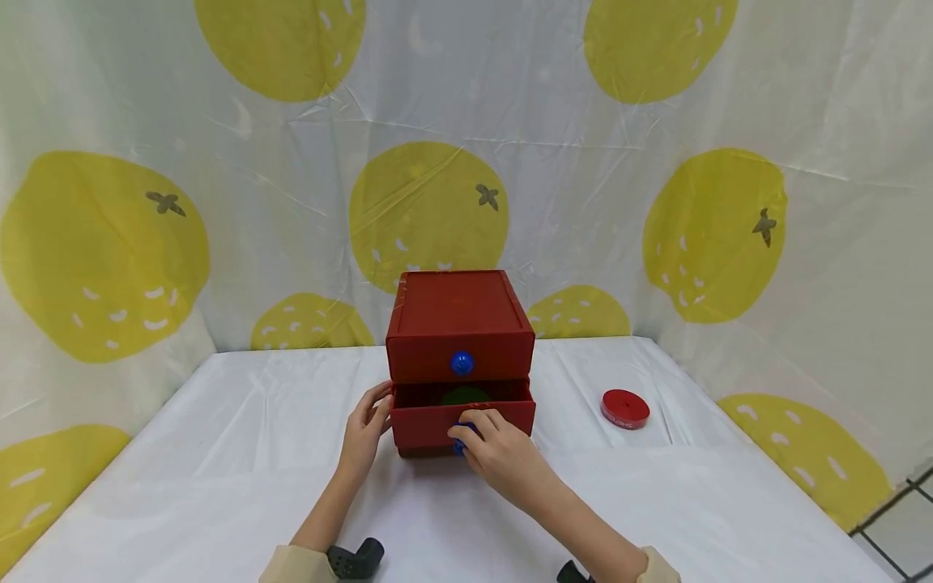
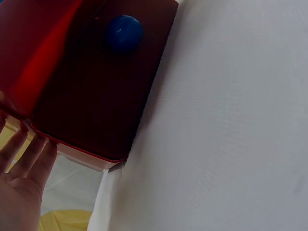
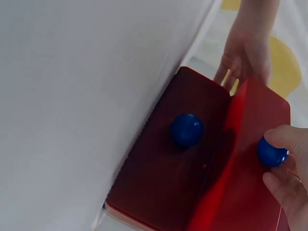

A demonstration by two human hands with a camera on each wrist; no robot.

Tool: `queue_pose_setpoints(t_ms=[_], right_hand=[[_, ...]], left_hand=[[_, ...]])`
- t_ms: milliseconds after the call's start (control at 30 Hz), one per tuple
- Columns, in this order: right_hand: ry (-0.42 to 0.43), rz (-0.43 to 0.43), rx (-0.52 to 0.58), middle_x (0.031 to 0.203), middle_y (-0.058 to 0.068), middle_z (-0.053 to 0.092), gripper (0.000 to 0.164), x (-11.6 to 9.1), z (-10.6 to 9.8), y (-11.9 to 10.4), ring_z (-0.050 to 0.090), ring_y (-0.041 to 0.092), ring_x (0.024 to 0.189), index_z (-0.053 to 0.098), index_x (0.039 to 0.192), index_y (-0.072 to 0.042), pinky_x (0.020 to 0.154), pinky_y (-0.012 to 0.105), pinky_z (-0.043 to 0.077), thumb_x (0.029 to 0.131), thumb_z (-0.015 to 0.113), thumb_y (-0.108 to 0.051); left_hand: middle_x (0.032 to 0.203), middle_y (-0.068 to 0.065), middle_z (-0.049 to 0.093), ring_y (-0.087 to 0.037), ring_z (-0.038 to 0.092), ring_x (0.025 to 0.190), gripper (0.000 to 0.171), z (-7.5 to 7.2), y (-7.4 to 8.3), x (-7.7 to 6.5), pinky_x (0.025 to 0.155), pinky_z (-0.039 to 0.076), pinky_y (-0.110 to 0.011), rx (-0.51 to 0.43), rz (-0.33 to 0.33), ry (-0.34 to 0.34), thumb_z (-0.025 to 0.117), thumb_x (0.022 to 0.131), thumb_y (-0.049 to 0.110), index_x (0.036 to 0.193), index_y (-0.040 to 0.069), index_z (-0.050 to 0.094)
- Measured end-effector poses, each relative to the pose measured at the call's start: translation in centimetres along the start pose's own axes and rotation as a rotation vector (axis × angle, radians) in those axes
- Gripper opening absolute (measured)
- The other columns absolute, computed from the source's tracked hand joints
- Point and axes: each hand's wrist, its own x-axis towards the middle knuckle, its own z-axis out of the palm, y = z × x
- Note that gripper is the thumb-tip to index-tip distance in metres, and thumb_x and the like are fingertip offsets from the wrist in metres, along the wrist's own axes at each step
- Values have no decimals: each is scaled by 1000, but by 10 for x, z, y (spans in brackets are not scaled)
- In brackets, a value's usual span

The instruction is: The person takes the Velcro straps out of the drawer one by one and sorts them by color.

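A red drawer box (image 1: 461, 304) stands on the white-covered table, its upper drawer closed with a blue knob (image 1: 462, 363). Below it, a red drawer (image 1: 426, 425) is pulled partly out, and a green thing (image 1: 465, 395) shows inside. My right hand (image 1: 503, 457) pinches that drawer's blue knob (image 3: 272, 151) between thumb and fingers. Under the pulled-out drawer, another blue knob (image 3: 186, 130) sits on a shaded red front. With fingers extended, my left hand (image 1: 362, 429) touches the box's left side; its fingertips (image 2: 50, 147) rest near the front edge.
To the right of the box lies a red roll of tape or ribbon (image 1: 624, 409) on the table (image 1: 277, 421). Behind the table hangs a pale curtain (image 1: 568, 202) with yellow fruit prints. A dark wire grid (image 1: 892, 518) shows at the lower right edge.
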Motion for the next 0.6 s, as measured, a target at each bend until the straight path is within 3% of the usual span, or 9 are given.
queue_pose_setpoints(t_ms=[600], right_hand=[[-90,-12,-2,98,-1,57,28,4,-14,-3,55,10,86,64,97,-19,69,15,52,72,76,-18]], left_hand=[[132,-8,48,6,56,100,39,-1,1,0,85,49,-19,17,-20,-3,47,95,27,130,11,46]])
